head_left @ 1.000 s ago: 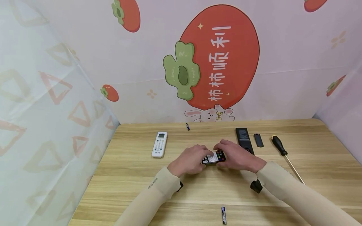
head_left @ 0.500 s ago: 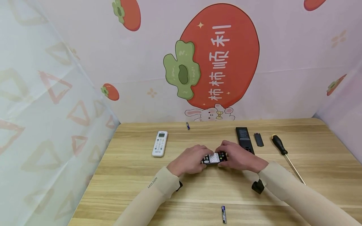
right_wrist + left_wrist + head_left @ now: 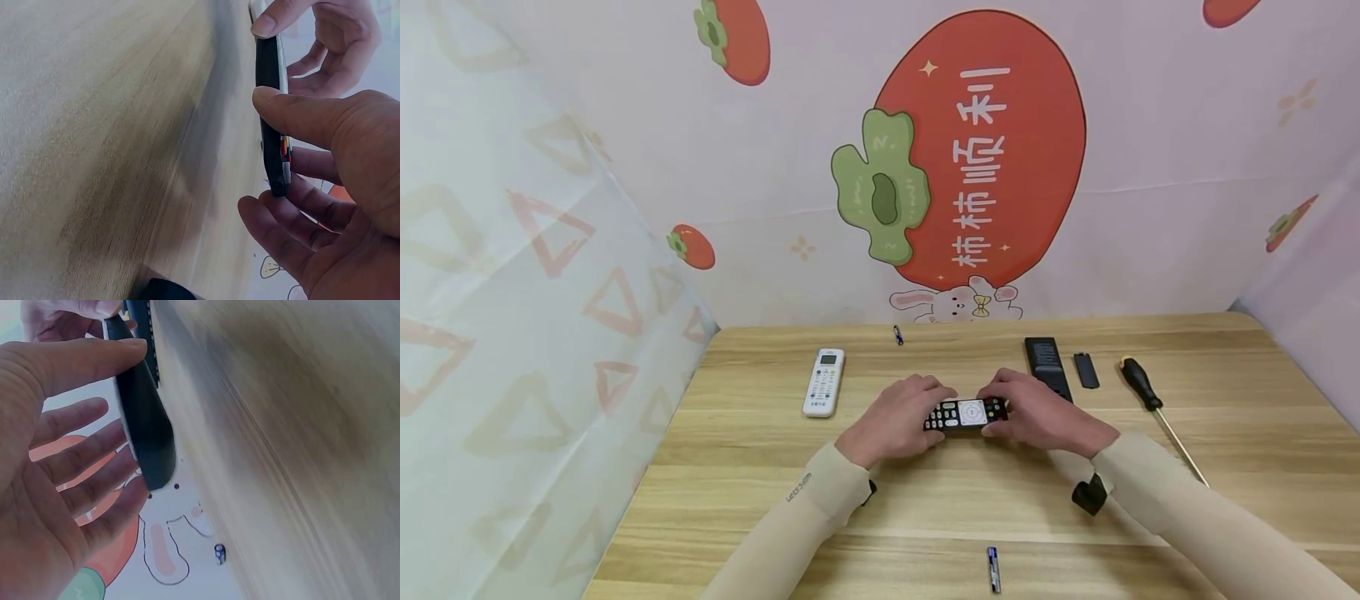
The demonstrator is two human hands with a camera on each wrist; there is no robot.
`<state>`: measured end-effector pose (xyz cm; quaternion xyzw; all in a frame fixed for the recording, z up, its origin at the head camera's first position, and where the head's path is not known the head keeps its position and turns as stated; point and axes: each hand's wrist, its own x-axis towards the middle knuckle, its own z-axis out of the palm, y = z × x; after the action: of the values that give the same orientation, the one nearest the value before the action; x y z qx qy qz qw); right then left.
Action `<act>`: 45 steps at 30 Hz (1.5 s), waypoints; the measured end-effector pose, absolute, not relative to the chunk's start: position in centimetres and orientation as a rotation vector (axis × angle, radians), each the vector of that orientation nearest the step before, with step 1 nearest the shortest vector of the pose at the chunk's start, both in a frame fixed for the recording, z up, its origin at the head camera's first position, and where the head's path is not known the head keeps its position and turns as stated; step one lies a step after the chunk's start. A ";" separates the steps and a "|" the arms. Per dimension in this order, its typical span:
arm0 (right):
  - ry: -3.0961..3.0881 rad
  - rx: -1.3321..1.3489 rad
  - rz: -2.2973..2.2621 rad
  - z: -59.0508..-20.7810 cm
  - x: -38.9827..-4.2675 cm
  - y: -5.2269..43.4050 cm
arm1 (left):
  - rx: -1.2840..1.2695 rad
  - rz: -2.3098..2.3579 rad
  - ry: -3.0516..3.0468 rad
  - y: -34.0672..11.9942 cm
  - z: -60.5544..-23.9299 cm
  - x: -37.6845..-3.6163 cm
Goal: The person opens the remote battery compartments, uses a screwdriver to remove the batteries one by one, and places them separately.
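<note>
A black remote control (image 3: 972, 413) with a white round-pad panel lies crosswise between both hands, keys facing up. My left hand (image 3: 891, 421) pinches its left end, thumb on the near edge and fingers at the far edge. At the other end, my right hand (image 3: 1037, 408) holds it between thumb and fingers. In the left wrist view the remote control (image 3: 147, 425) shows a smooth dark side, with the left thumb (image 3: 94, 359) against it. The right wrist view has both thumbs along the dark side of the remote control (image 3: 269, 65). Its underside is hidden.
A white remote (image 3: 824, 383) lies at left. One battery (image 3: 898, 335) is near the back edge, another battery (image 3: 994, 570) near the front. Right of the hands are a face-down black remote (image 3: 1047, 367), a battery cover (image 3: 1086, 371) and a screwdriver (image 3: 1159, 417).
My left hand has shifted slightly left and its fingers have come off the remote control's face. My right hand has moved a little right. More of the keys show now.
</note>
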<state>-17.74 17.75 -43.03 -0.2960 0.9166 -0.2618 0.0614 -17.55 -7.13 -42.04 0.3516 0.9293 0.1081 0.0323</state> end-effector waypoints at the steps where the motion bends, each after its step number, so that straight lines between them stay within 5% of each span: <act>1: 2.776 -0.889 -0.791 -43.0 -17.8 17.8 | 1.077 0.325 2.870 -7.2 -42.0 -17.6; 27: 2.761 -0.841 -0.869 -42.5 -18.3 19.0 | 1.301 0.435 2.953 -8.2 -42.6 -18.2; 45: 2.803 -0.869 -0.839 -42.6 -18.3 19.2 | 1.143 0.635 2.860 -8.2 -42.3 -18.4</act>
<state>-18.29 19.24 -42.64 -0.2845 0.9174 -0.2745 0.0444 -18.35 -8.16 -42.28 0.3635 0.9094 0.2020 -0.0017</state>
